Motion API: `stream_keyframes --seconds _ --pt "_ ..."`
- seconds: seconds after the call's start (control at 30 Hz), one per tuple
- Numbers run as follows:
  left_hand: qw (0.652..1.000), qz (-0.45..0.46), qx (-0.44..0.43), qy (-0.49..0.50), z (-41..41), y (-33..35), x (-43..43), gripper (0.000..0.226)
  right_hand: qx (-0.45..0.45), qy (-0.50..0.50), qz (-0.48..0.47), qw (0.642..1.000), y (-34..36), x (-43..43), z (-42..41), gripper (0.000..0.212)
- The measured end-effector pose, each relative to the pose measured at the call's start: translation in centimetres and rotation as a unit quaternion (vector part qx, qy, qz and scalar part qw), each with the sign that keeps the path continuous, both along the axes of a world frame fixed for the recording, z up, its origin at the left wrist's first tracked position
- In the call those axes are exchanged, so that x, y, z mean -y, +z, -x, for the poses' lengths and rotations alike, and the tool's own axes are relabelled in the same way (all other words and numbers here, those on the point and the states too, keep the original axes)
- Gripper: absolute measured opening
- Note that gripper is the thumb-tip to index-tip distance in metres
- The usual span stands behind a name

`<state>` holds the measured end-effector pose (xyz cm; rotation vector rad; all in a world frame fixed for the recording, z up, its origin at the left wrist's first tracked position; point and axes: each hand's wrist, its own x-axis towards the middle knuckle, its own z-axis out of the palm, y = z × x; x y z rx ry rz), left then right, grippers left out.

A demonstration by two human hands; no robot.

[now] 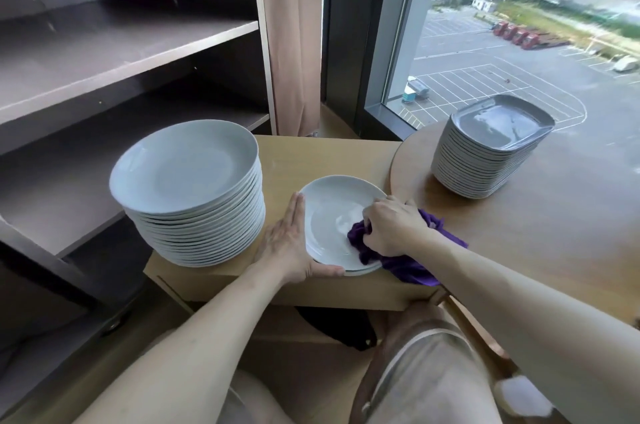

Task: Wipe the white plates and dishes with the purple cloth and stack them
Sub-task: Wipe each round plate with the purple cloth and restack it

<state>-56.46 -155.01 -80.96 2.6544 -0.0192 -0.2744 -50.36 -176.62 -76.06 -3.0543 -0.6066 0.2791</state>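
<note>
— What fills the left of the frame?

— A dark shelving unit [121, 53] in the upper left. Just right of it, at centre-left, a tall stack of round white plates [187, 188] stands on a light wooden cabinet top [311, 153].

— And the hands?

— The left hand [287, 243] lies flat, its fingers straight against the left rim of a single white plate [329, 215] and its thumb along the near edge. This plate sits at the centre of the frame, just beside the tall stack, with another rim showing beneath it. The right hand [391, 226] has its fingers curled round a bunched purple cloth [408, 266], pressing it onto the plate's right side.

— Further right?

— A stack of squarish dishes [485, 153] stands on a round wooden table [554, 233], below the window [519, 25] in the upper right.
</note>
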Motion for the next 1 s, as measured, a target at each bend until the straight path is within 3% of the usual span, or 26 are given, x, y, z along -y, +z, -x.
stream_keyframes --seconds 0.17,0.3,0.63,1.0 --pt "1.000 0.003 -0.006 -0.001 0.1 0.7 0.2 0.172 -0.052 0.002 -0.070 0.996 -0.6 -1.0 1.2 0.019" --pt "0.999 0.031 0.019 -0.013 0.2 0.4 0.1 0.168 -0.061 0.016 -0.122 0.990 -1.1 -3.0 1.5 0.012" --pt "0.998 0.058 0.038 -0.014 0.4 -0.1 0.0 0.165 0.008 0.045 -0.189 0.981 -2.8 -6.5 -0.1 0.015" --pt "0.998 0.024 0.060 -0.004 0.3 -0.7 0.2 0.155 0.116 -0.137 -0.127 0.976 -3.9 -7.9 -1.7 0.031"
